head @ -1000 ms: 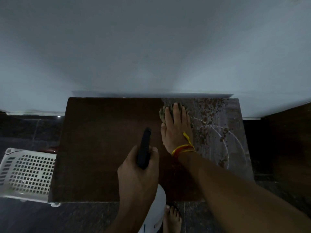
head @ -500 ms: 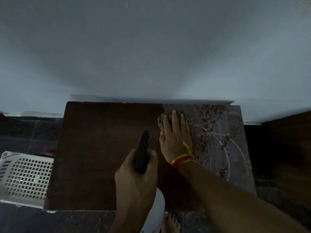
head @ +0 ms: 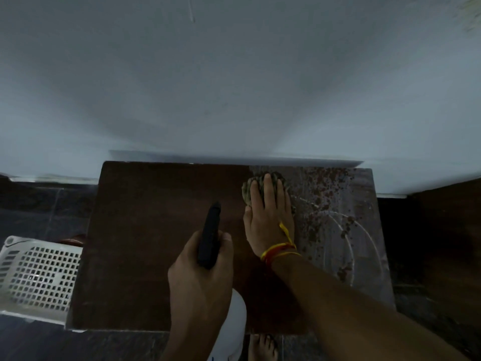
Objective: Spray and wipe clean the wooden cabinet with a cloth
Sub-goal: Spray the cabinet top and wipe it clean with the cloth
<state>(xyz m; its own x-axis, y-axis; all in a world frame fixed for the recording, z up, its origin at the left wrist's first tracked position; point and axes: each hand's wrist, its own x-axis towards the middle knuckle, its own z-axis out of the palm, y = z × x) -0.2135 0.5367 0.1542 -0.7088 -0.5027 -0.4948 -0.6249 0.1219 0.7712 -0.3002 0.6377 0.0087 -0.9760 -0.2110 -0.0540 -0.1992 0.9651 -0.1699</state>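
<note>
The right hand (head: 269, 220) lay flat, fingers straight, pressing a bunched greenish cloth (head: 250, 188) onto the top of the wooden cabinet (head: 156, 243), near its back edge and just at the line where the dark, clean-looking left part met the grey, dusty right part; a red-and-yellow thread (head: 279, 252) circled that wrist. The left hand (head: 201, 280) was curled round a spray bottle (head: 234, 324), its black nozzle head (head: 209, 238) pointing away over the wood and its white body hanging below the front edge; I could not tell whether a finger sat on the trigger. Brown crumbs (head: 322, 194) and pale arcs of streak (head: 351, 243) covered the right part; a white perforated basket (head: 36, 277) stood on the floor beside the cabinet's left side, and a bare foot (head: 263, 346) showed below the front edge.

To my eye the job was about half done. The risk seemed plain enough: a sweep rightward could push the crumbs off the far edge onto the floor rather than gather them; a small wad might only smear the wet dust into fresh streaks; and a spray from that low bottle could land on the cleaned wood or on the wiping hand.
</note>
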